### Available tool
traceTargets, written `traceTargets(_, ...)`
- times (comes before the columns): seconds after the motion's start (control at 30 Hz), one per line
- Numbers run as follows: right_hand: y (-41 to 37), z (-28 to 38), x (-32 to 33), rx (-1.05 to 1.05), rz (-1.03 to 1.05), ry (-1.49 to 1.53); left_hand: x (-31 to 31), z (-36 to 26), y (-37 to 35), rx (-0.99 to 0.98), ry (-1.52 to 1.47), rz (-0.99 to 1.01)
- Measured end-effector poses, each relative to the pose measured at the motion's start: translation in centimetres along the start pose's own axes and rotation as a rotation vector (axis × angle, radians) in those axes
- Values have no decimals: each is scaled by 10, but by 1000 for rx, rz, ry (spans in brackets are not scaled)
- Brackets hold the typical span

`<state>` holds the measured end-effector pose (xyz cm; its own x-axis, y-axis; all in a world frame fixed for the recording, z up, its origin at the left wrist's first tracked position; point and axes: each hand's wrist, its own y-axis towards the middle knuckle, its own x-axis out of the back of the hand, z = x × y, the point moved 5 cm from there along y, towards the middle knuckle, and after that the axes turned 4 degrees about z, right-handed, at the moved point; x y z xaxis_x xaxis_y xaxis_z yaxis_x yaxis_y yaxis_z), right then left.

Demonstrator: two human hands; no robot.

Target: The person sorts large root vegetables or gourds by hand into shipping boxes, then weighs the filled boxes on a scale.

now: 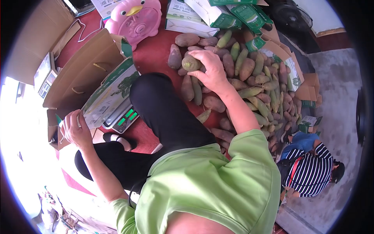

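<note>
- Nearest the camera are the person's green shirt (202, 187) and a bent knee in black trousers (163, 109), which rises between the two arms.
- The left hand (74, 130) is low on the left, with its fingers curled shut over the near edge of a printed carton (113, 89).
- The carton is tilted and rests on a scale (122, 119), whose green digits show just beneath it. An open brown cardboard flap (82, 66) stands behind the carton.
- A second person in a striped top (311, 171) crouches on the right, at the near end of the heap and well apart from both hands.
- The right hand (210, 72) reaches forward over the heap, its fingers wrapped around one sweet potato (191, 62). It holds the sweet potato just above the others.
- The pile of sweet potatoes (253, 85) spreads over the red floor (154, 50), from under that hand towards the right.
- Farther back a pink bird-shaped object (134, 19) stands on the floor.
- Stacked green-and-white boxes (210, 15) lie at the far edge of the pile.
</note>
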<state>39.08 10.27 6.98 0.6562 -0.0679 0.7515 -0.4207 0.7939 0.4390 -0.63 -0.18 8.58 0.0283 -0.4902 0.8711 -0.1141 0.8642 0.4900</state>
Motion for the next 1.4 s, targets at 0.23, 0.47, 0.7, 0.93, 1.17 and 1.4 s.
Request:
traceTargets(0.23,19,20,-11,69,27,-91,7,-3,4,-24,-60,-9)
traceTargets(0.47,57,42,1,186,-46,32,9,-4,6,-9,-85,2)
traceTargets(0.7,141,107,45,316,-273,514,9,-2,6,8,-88,-3)
traceTargets(0.93,184,147,-36,136,-258,984,8,-2,4,-21,-64,-4)
traceTargets(1.17,175,125,-160,-392,-68,1015,2,1,0,-32,-19,11)
traceTargets(1.4,131,80,-67,-107,-305,702,0,1,1,-53,-4,11)
